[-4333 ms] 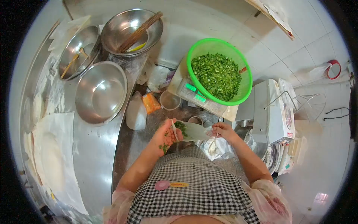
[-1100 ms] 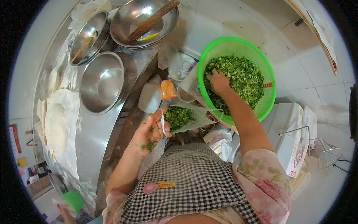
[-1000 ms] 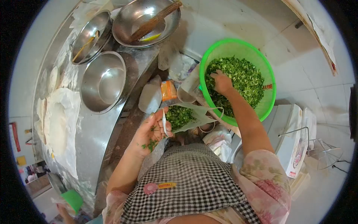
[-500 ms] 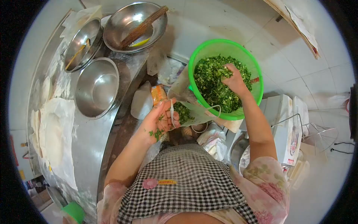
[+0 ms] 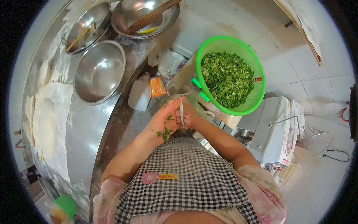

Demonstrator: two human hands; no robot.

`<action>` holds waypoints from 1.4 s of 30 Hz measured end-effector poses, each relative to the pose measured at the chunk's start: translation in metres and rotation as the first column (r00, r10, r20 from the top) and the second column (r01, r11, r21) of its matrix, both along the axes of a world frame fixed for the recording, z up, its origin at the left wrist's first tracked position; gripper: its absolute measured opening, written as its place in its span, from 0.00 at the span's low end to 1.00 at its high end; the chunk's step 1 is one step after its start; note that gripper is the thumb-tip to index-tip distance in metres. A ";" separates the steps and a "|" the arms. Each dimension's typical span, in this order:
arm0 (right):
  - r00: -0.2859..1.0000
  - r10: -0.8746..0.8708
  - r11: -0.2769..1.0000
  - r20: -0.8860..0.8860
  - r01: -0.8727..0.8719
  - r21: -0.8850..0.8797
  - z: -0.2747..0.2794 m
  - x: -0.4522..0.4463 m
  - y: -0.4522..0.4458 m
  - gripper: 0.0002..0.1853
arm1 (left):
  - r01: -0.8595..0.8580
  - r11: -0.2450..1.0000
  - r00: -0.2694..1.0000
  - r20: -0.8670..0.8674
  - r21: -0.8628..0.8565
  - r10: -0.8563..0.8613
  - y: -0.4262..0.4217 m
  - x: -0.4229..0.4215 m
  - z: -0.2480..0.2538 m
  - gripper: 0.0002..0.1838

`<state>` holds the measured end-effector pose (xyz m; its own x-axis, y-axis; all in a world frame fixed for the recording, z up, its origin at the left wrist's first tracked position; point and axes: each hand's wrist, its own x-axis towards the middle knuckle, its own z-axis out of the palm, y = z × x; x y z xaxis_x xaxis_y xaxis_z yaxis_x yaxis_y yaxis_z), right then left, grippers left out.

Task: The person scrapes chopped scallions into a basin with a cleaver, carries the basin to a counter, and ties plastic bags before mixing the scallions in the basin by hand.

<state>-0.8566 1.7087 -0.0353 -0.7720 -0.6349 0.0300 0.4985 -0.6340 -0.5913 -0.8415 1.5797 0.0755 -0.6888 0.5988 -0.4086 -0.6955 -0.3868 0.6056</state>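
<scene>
A thin plastic bag [image 5: 181, 111] hangs at my left hand [image 5: 164, 121], its handle looped over the fingers. Bits of chopped greens cling to that palm and wrist. My right hand [image 5: 190, 114] is right beside it at the bag's mouth, its fingers mostly hidden. To the upper right stands a green-rimmed plastic basket [image 5: 261, 87], with a large heap of chopped green vegetables [image 5: 227, 80] inside. The bag's contents are mostly out of sight behind my hands.
On the left, a steel counter [image 5: 84, 130] carries metal bowls [image 5: 100, 72], one with a brush [image 5: 153, 16], and floured dough [image 5: 48, 112]. An orange packet [image 5: 158, 86] lies below the counter's edge. A grey-white machine [image 5: 268, 130] stands at right.
My right hand has left the greens in the basket and come down-left to the bag by my left hand. The view has shifted slightly.
</scene>
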 end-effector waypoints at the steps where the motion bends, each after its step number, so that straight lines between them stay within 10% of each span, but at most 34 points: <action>1: 0.993 0.097 0.991 0.069 -0.090 -0.102 -0.009 -0.002 -0.004 0.30 | -0.011 1.000 1.000 0.004 -0.018 0.011 -0.004 0.003 -0.001 0.35; 5: 0.843 0.277 0.959 0.461 -0.216 -0.181 -0.018 0.005 -0.026 0.28 | -0.103 0.995 0.990 0.096 -0.018 0.104 -0.023 0.014 -0.007 0.31; 10: 0.897 0.344 0.864 0.277 -0.418 0.281 0.016 0.014 -0.056 0.33 | -0.140 0.990 0.988 0.061 0.002 0.140 -0.054 0.024 -0.008 0.30; 15: 0.897 0.417 0.862 0.145 -0.441 0.250 0.049 0.007 -0.068 0.17 | -0.193 0.980 0.980 0.067 0.054 0.190 -0.075 0.035 0.000 0.30; 22: 0.884 0.208 0.839 -0.418 0.059 0.542 0.042 0.018 -0.077 0.07 | -0.177 0.983 0.984 -0.007 0.050 0.178 -0.090 0.036 0.008 0.33; 30: 0.890 0.172 0.632 -0.422 0.229 0.741 0.110 0.010 -0.055 0.08 | -0.162 0.986 0.985 -0.052 0.036 0.164 -0.090 0.030 0.023 0.35; 33: 0.620 0.116 0.475 -0.776 0.652 0.591 0.078 -0.001 -0.040 0.11 | -0.180 0.983 0.983 -0.032 0.039 0.181 -0.085 0.029 0.021 0.36; 36: 0.738 -0.062 0.511 -0.672 0.602 0.614 0.095 -0.006 0.004 0.13 | -0.148 0.988 0.987 -0.061 0.050 0.151 -0.085 0.028 0.020 0.38; 40: 0.853 -0.267 0.330 -0.448 0.518 0.789 0.087 -0.019 0.095 0.15 | -0.153 0.988 0.986 -0.066 0.008 0.153 -0.081 0.029 0.022 0.38; 42: 0.765 0.056 -0.073 -0.641 0.644 0.762 0.054 -0.030 0.148 0.19 | -0.144 0.990 0.987 -0.070 0.010 0.144 -0.080 0.029 0.021 0.38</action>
